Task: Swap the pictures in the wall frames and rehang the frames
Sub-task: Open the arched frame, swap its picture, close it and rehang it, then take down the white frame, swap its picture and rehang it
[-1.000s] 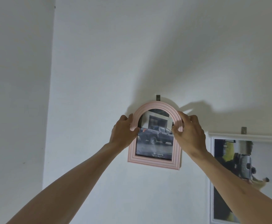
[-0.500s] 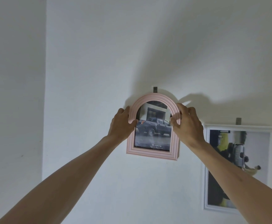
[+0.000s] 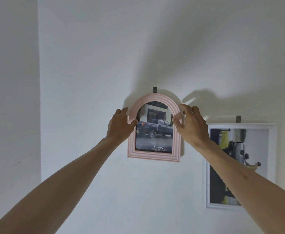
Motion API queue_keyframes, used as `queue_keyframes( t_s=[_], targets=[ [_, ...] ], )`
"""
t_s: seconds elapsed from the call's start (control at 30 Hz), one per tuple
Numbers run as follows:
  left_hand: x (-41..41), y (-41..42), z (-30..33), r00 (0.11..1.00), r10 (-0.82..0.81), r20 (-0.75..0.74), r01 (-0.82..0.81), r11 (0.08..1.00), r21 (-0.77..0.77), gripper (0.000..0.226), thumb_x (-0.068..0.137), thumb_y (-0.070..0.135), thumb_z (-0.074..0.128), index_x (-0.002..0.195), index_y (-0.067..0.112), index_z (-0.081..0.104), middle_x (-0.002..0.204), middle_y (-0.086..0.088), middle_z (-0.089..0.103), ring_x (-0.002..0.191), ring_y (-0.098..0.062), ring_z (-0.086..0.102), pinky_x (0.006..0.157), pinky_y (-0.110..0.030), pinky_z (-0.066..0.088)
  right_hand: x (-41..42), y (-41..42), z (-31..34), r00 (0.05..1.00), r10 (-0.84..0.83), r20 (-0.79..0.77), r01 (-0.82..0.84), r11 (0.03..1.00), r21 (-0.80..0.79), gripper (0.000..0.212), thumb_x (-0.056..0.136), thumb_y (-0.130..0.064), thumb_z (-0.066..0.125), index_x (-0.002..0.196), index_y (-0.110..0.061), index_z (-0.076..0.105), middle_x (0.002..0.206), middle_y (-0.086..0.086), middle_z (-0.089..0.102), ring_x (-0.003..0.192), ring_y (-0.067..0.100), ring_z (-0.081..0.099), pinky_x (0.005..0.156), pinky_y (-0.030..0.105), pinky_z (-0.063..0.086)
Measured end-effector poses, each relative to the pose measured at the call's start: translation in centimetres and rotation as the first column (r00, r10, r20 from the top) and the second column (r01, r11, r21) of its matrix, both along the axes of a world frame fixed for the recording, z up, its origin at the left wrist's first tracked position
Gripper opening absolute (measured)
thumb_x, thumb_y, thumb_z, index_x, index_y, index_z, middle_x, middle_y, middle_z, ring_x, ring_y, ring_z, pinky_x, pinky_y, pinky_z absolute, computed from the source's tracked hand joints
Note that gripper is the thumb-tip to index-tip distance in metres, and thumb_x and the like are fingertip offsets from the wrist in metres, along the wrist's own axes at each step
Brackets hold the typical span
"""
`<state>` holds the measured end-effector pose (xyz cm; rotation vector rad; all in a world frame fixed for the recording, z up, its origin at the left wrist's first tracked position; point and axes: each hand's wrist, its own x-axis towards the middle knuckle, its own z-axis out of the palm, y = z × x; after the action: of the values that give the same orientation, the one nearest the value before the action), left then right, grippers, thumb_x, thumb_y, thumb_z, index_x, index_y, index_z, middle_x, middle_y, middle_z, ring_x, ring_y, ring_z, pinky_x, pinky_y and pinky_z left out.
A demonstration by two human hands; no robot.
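Note:
A pink arched frame (image 3: 153,156) with a picture of a dark pickup truck hangs against the white wall, just under a small dark hook (image 3: 154,89). My left hand (image 3: 119,127) grips its left side near the arch, thumb on the front. My right hand (image 3: 191,125) pinches the right side of the arch between thumb and fingers. To the right hangs a white rectangular frame (image 3: 206,183) with a yellow-green and grey picture, under its own hook (image 3: 238,119); my right forearm covers part of it.
The white wall (image 3: 96,65) meets another wall at a corner (image 3: 39,98) on the left. Shadows of my hands fall on the wall above and right of the pink frame.
The view has shifted, so both frames sit lower and more of the white frame shows. Both hands stay on the pink frame's arch; the right fingers have loosened slightly.

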<state>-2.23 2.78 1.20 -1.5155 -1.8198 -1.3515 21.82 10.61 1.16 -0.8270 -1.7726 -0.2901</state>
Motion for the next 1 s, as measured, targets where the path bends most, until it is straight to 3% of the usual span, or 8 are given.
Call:
queue_keyframes(
  t_s=[0.17, 0.3, 0.43, 0.6, 0.77, 0.87, 1.0],
  targets=[
    [0.2, -0.4, 0.1, 1.0, 0.017, 0.012, -0.017, 0.999, -0.043, 0.064, 0.088, 0.043, 0.064, 0.142, 0.016, 0.043, 0.126, -0.007, 0.056, 0.112, -0.031, 0.057, 0.098, -0.044, 0.045, 0.5, -0.3, -0.1, 1.0, -0.005, 0.007, 0.005, 1.0, 0.012, 0.029, 0.093, -0.03, 0.061, 0.119, -0.022, 0.05, 0.11, 0.006, 0.053, 0.081, 0.032, 0.065, 0.066, 0.041, 0.055],
    [0.9, -0.9, 0.1, 0.997, 0.07, -0.021, -0.07, 0.997, -0.017, 0.062, 0.089, 0.042, 0.062, 0.142, 0.016, 0.043, 0.129, -0.007, 0.051, 0.113, -0.03, 0.057, 0.094, -0.043, 0.046, 1.2, -0.1, -0.4, 0.999, -0.035, 0.01, 0.035, 0.999, -0.014, 0.041, 0.095, -0.036, 0.059, 0.131, -0.02, 0.049, 0.119, 0.01, 0.054, 0.09, 0.034, 0.066, 0.071, 0.045, 0.056],
    [2.6, -1.4, 0.0, 0.991, 0.092, -0.101, -0.083, 0.992, 0.092, 0.055, 0.089, 0.038, 0.063, 0.137, 0.015, 0.048, 0.131, -0.006, 0.047, 0.123, -0.024, 0.046, 0.09, -0.041, 0.046, 2.8, 0.0, -0.1, 0.997, -0.066, 0.032, 0.067, 0.998, -0.001, 0.047, 0.094, -0.036, 0.062, 0.135, -0.019, 0.049, 0.126, 0.009, 0.053, 0.098, 0.031, 0.064, 0.072, 0.038, 0.052],
    [6.4, -0.7, -0.5, 0.968, 0.042, -0.246, 0.022, 0.967, 0.254, 0.044, 0.086, 0.033, 0.067, 0.123, 0.011, 0.058, 0.124, -0.009, 0.054, 0.113, -0.028, 0.05, 0.092, -0.039, 0.046, 6.2, -0.7, 0.7, 0.992, -0.118, -0.05, 0.122, 0.989, 0.088, 0.046, 0.091, -0.037, 0.065, 0.132, -0.017, 0.055, 0.126, 0.009, 0.055, 0.114, 0.028, 0.056, 0.077, 0.045, 0.054],
    [13.1, 1.2, -2.2, 0.939, -0.12, -0.321, 0.219, 0.931, 0.291, 0.038, 0.085, 0.033, 0.064, 0.115, 0.01, 0.062, 0.113, -0.008, 0.061, 0.107, -0.028, 0.055, 0.094, -0.038, 0.044, 12.7, 0.2, 0.3, 0.969, -0.191, -0.156, 0.213, 0.967, 0.139, 0.048, 0.088, -0.036, 0.067, 0.13, -0.015, 0.056, 0.129, 0.011, 0.051, 0.117, 0.03, 0.047, 0.083, 0.044, 0.052],
    [17.6, 1.7, -4.0, 0.937, -0.233, -0.26, 0.296, 0.925, 0.238, 0.041, 0.087, 0.035, 0.062, 0.119, 0.009, 0.06, 0.115, -0.009, 0.06, 0.106, -0.028, 0.057, 0.091, -0.041, 0.049, 17.0, 0.8, -0.9, 0.945, -0.233, -0.228, 0.248, 0.968, 0.04, 0.053, 0.088, -0.037, 0.067, 0.134, -0.015, 0.051, 0.133, 0.012, 0.047, 0.121, 0.031, 0.045, 0.088, 0.047, 0.051],
    [22.0, 2.7, -6.1, 0.942, -0.334, -0.002, 0.334, 0.941, 0.062, 0.049, 0.09, 0.034, 0.066, 0.132, 0.014, 0.051, 0.127, -0.003, 0.054, 0.11, -0.02, 0.056, 0.093, -0.035, 0.049, 22.0, 1.3, -3.7, 0.934, -0.264, -0.241, 0.24, 0.963, -0.124, 0.066, 0.086, -0.04, 0.07, 0.14, -0.017, 0.04, 0.14, 0.012, 0.042, 0.125, 0.031, 0.045, 0.096, 0.049, 0.048]
  ],
)
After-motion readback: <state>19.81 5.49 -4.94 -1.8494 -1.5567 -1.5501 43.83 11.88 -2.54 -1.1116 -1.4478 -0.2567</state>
